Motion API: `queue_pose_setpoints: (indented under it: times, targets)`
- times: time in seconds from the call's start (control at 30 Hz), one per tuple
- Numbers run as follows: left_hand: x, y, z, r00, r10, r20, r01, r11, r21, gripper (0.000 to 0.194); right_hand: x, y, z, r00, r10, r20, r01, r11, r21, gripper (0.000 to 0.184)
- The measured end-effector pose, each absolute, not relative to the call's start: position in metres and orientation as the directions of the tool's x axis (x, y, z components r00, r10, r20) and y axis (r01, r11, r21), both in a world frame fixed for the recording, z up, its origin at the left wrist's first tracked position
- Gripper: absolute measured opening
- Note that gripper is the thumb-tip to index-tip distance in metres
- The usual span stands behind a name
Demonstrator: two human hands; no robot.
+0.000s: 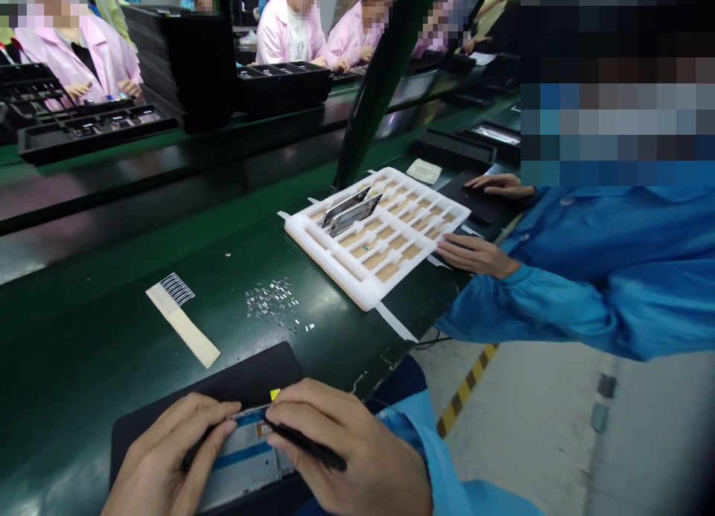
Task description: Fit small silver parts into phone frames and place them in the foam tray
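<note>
A flat phone frame (246, 456) with a blue strip lies on a black mat (246, 378) at the near edge of the green bench. My left hand (167, 456) rests on its left side, fingers curled and pressing it down. My right hand (346, 449) is closed round thin black tweezers (304, 441), their tip at a small orange part near the frame's top edge. A small yellow tab (275, 394) shows just above my right fingers.
Several tiny metal parts (273, 301) lie scattered on the bench, beside a barcode strip (182, 316). A white foam tray (380, 233) holds two phone frames; a co-worker in a blue sleeve (586, 278) touches it. Black trays (89, 129) and people in pink sit across the conveyor.
</note>
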State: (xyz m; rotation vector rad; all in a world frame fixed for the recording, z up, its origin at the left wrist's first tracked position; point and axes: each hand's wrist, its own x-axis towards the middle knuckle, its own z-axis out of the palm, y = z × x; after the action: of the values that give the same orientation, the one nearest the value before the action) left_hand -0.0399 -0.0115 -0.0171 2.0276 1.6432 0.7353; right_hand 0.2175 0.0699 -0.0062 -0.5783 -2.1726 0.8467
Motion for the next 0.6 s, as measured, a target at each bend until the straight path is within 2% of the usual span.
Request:
queue_pose_setpoints:
  times: [0.2, 0.4, 0.5, 0.6]
  targets:
    - [-0.040, -0.013, -0.016, 0.197, 0.968, 0.153, 0.780, -0.249, 0.574, 0.028, 0.218, 0.064, -0.001, -0.694, 0.563, 0.449, 0.203, 0.751, -0.628, 0.020]
    - [-0.037, -0.011, -0.010, 0.190, 0.962, 0.195, 0.792, -0.268, 0.549, 0.026, 0.220, 0.074, 0.000, -0.667, 0.631, 0.396, 0.049, 0.567, -0.822, 0.016]
    - [-0.036, -0.011, -0.010, 0.170, 0.964, 0.206, 0.787, -0.258, 0.561, 0.023, 0.220, 0.077, 0.000, -0.681, 0.617, 0.394, -0.029, 0.515, -0.857, 0.016]
    - [-0.036, -0.012, -0.012, 0.173, 0.967, 0.188, 0.784, -0.251, 0.568, 0.025, 0.220, 0.077, -0.001, -0.674, 0.626, 0.392, -0.027, 0.509, -0.860, 0.017]
